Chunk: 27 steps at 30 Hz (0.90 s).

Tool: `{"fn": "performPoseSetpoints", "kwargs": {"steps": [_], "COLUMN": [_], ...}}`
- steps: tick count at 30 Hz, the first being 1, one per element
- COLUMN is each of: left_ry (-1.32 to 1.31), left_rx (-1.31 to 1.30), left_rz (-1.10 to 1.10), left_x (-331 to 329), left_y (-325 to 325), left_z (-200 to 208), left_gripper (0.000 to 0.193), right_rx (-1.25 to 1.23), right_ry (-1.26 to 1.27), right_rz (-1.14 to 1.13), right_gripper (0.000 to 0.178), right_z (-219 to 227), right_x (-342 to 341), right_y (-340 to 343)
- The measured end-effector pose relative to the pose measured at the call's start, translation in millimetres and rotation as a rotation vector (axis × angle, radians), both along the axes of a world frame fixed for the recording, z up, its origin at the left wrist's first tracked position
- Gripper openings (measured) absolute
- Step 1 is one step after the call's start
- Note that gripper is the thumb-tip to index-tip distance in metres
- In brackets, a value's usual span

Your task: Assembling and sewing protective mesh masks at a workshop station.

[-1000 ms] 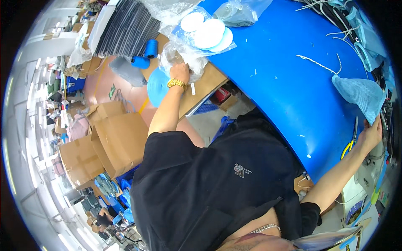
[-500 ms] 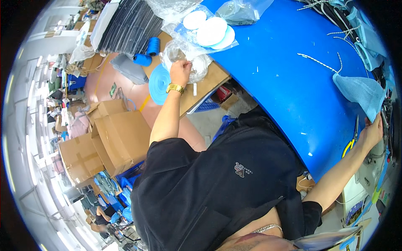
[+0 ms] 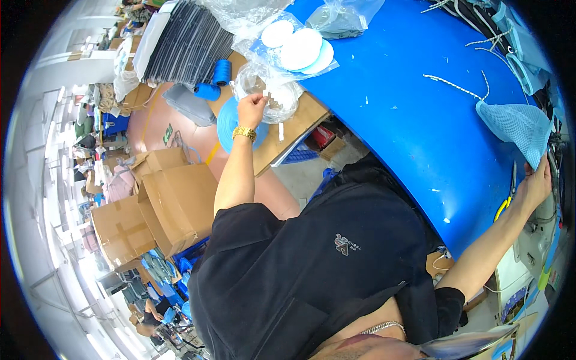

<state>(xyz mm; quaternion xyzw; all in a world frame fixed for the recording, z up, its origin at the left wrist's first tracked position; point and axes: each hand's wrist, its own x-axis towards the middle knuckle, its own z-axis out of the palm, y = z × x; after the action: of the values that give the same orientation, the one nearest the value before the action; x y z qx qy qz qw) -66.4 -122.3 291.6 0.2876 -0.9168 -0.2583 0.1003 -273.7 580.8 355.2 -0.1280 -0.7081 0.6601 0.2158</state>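
Observation:
My left hand [image 3: 251,110], with a gold watch on its wrist, is beside an open clear plastic bag [image 3: 281,103] of white material on the brown board. Its thumb and fingers are pinched on a small white tag [image 3: 266,93]. A coil of light-blue tape [image 3: 226,125] lies partly behind that hand and wrist. At the far right, my right hand [image 3: 536,185] is closed on the lower corner of a light-blue mesh pouch [image 3: 517,127]. A striped cord [image 3: 453,86] trails from the pouch over the blue tabletop [image 3: 396,102]. Some of the right fingers are hidden.
Yellow-handled scissors [image 3: 505,204] lie near my right forearm. White discs [image 3: 302,49] in plastic sit at the table's back edge. Blue thread spools [image 3: 221,72] stand by a stack of dark sheets [image 3: 191,45]. Cardboard boxes [image 3: 177,201] are on the left.
My left hand has drawn back slightly from the plastic bag, and the small white tag now shows at its fingertips. My right hand keeps hold of the mesh pouch, nearly still.

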Motion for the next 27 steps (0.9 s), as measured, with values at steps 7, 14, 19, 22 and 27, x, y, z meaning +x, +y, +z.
{"fn": "performPoseSetpoints", "kwargs": {"steps": [7, 14, 19, 22, 27], "left_ry": [-0.038, 0.425, 0.884, 0.923, 0.894], "left_rx": [1.02, 0.602, 0.129, 0.173, 0.163], "left_rz": [-0.083, -0.638, -1.066, -1.187, -1.274], "left_x": [-12.6, -77.8, -108.5, -117.9, -114.0], "left_y": [85.8, 231.9, 307.8, 346.3, 373.8], "left_z": [83.0, 123.4, 126.8, 122.0, 118.8], "left_gripper": [0.023, 0.013, 0.025, 0.026, 0.026], "right_rx": [0.034, 0.319, -0.156, -0.398, -0.574], "right_ry": [-0.017, 0.022, -0.152, -0.267, -0.264], "right_rz": [-0.04, -0.249, 0.414, 0.536, 0.454], "right_gripper": [0.027, 0.028, 0.021, 0.026, 0.016], "right_z": [9.0, 66.5, 76.9, 71.4, 55.6], "right_x": [5.8, 72.1, 165.4, 176.1, 171.9], "right_y": [-4.5, -83.2, -154.8, -178.5, -179.1]}}
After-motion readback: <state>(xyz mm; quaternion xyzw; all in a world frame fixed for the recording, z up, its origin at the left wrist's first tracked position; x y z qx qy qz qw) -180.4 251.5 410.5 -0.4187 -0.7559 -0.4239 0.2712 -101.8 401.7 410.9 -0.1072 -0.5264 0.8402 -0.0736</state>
